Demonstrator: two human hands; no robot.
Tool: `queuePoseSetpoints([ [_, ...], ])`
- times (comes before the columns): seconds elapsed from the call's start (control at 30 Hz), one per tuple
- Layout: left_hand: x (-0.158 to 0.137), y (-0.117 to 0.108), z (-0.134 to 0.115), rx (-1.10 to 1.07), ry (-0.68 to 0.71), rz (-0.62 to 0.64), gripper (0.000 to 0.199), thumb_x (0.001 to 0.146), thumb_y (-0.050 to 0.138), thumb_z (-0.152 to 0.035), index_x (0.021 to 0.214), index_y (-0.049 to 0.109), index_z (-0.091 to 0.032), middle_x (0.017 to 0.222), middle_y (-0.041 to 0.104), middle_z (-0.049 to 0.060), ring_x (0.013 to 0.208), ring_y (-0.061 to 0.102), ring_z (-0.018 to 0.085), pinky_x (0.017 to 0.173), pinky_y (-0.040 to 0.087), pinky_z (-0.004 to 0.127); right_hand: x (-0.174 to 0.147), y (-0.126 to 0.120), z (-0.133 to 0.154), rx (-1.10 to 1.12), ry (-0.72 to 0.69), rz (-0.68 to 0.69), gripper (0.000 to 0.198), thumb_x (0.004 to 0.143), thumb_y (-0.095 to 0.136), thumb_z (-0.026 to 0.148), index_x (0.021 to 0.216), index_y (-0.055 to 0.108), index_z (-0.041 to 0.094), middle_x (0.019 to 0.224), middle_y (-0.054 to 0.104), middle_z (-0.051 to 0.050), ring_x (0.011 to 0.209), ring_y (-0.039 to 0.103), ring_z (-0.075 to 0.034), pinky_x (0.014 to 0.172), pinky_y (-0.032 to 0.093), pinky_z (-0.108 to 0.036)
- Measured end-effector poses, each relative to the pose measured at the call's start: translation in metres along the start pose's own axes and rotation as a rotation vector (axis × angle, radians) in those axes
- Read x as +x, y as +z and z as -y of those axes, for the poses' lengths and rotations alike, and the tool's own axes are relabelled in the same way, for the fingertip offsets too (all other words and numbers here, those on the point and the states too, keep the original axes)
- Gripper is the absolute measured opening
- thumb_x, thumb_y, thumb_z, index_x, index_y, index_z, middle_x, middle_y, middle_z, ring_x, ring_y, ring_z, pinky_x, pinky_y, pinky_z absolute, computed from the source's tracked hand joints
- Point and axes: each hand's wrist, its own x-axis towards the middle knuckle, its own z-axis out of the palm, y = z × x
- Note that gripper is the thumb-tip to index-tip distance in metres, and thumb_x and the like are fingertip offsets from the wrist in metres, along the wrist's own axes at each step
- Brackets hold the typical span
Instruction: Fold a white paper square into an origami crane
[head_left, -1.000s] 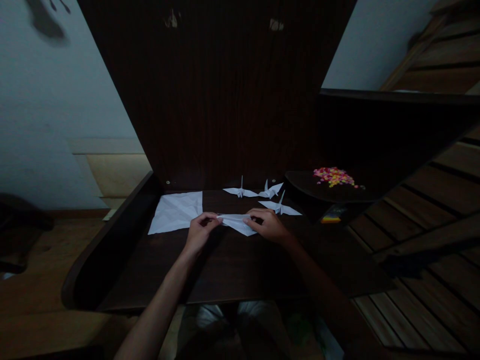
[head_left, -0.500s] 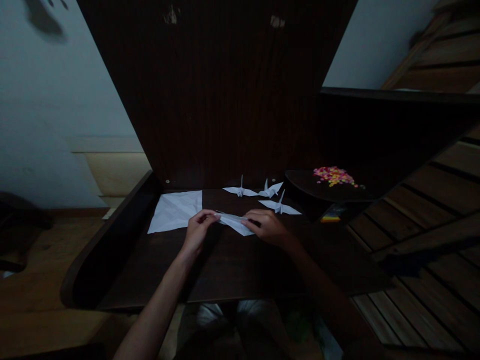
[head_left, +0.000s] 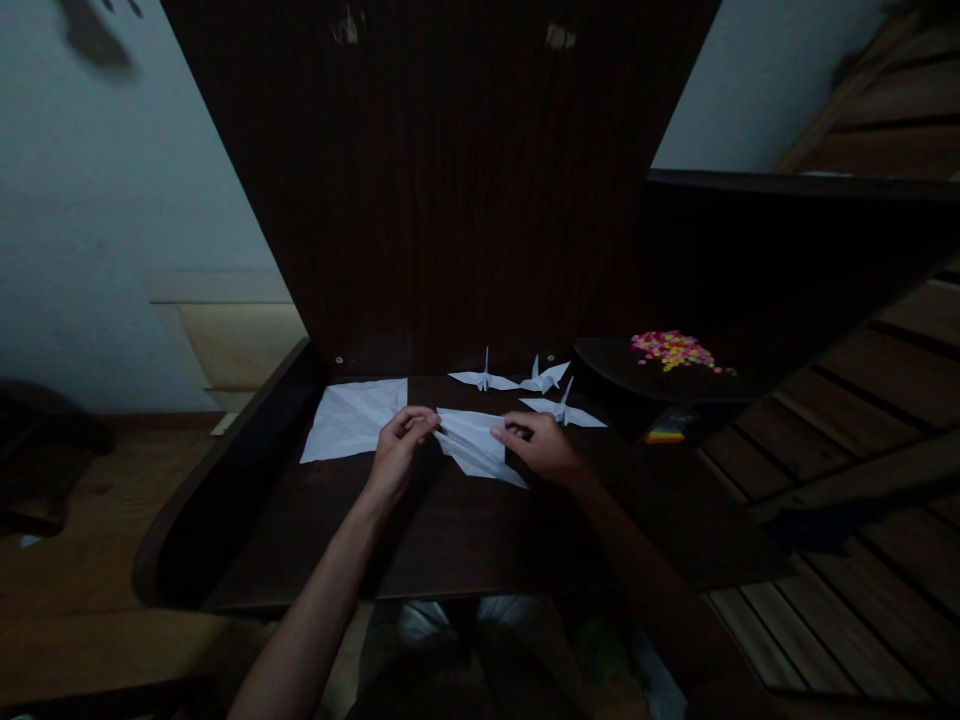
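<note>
A partly folded sheet of white paper (head_left: 474,447) is held between my two hands above the dark desk. My left hand (head_left: 399,446) pinches its left corner between thumb and fingers. My right hand (head_left: 541,444) grips the right edge, thumb on top. Flat on the desk to the left lies a creased white paper sheet (head_left: 355,416), close to my left hand. Just beyond my right hand sits a paper crane (head_left: 564,410). Behind it stand a second paper crane (head_left: 544,377) and a third paper crane (head_left: 484,379).
The dark wooden desk (head_left: 315,540) has a raised side panel (head_left: 217,480) on the left and a tall back board (head_left: 450,200). On a rounded shelf (head_left: 615,365) at right lies a pile of small colourful pieces (head_left: 675,350). Wooden slats (head_left: 847,420) run along the far right.
The paper in my hands was a narrow folded strip and is now spread wider, with a flap hanging toward me. My right hand has shifted slightly right. The view has moved a little.
</note>
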Motion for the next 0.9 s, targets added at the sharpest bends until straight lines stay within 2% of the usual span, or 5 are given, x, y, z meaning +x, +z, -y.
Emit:
queuePoseSetpoints([
  [0.13, -0.002, 0.003, 0.008, -0.032, 0.005, -0.009, 0.031, 0.066, 0.076, -0.036, 0.088, 0.064, -0.017, 0.077, 0.062, 0.001, 0.064, 0.054, 0.010, 0.060, 0.041, 0.022, 0.003, 0.006, -0.012, 0.353, 0.180, -0.012, 0.035, 0.076, 0.068, 0.050, 0.064, 0.056, 0.019, 0.057, 0.056, 0.002, 0.049, 0.056, -0.013, 0.045, 0.047, -0.023],
  [0.3, -0.013, 0.011, 0.020, 0.262, 0.217, -0.242, 0.042, 0.062, 0.081, -0.033, 0.090, 0.053, -0.020, 0.077, 0.053, -0.004, 0.063, 0.050, 0.009, 0.062, 0.042, 0.021, 0.003, 0.018, -0.017, 0.553, 0.300, -0.158, 0.041, 0.063, 0.077, 0.054, 0.064, 0.056, 0.018, 0.057, 0.053, 0.002, 0.047, 0.056, -0.012, 0.042, 0.053, -0.025],
  [0.43, -0.020, 0.015, 0.028, 0.573, 0.291, -0.122, 0.031, 0.067, 0.076, -0.038, 0.077, 0.054, -0.019, 0.067, 0.049, -0.005, 0.061, 0.049, 0.011, 0.060, 0.041, 0.022, 0.000, 0.029, -0.015, 0.599, 0.349, -0.197, 0.042, 0.061, 0.077, 0.055, 0.066, 0.058, 0.017, 0.059, 0.057, 0.001, 0.051, 0.058, -0.014, 0.041, 0.056, -0.026],
  [0.6, -0.021, 0.014, 0.035, 0.608, 0.232, 0.042, 0.019, 0.072, 0.068, -0.034, 0.073, 0.060, -0.017, 0.069, 0.059, -0.001, 0.064, 0.056, 0.013, 0.063, 0.045, 0.024, -0.003, 0.033, -0.011, 0.625, 0.351, -0.230, 0.039, 0.062, 0.076, 0.052, 0.067, 0.060, 0.017, 0.059, 0.058, 0.001, 0.052, 0.059, -0.014, 0.043, 0.057, -0.027],
  [0.9, -0.017, 0.010, 0.036, 0.668, 0.202, -0.060, 0.008, 0.071, 0.054, -0.023, 0.065, 0.054, -0.018, 0.061, 0.055, -0.004, 0.060, 0.055, 0.013, 0.060, 0.043, 0.022, -0.003, 0.035, -0.022, 0.567, 0.334, -0.338, 0.040, 0.063, 0.074, 0.053, 0.066, 0.055, 0.018, 0.058, 0.056, 0.002, 0.049, 0.058, -0.014, 0.041, 0.053, -0.026],
])
